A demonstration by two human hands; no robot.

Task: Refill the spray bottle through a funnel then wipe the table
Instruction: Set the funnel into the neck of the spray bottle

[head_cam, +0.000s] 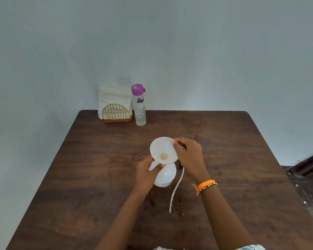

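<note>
Right hand [188, 156] pinches funnel [163, 150] rim at 3 o'clock; left hand [146, 175] grips spray bottle [165, 175] neck. Seat spout straight, w/ bottle upright.

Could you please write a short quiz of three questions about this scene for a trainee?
1. True or false: the funnel sits on the spray bottle.
2. Which hand pinches the funnel's rim? A) left B) right
3. What stands beside the napkin holder at the far edge of the table?

Key:
1. True.
2. B, the right hand; the left hand holds the bottle.
3. The water bottle with the purple cap.
</note>
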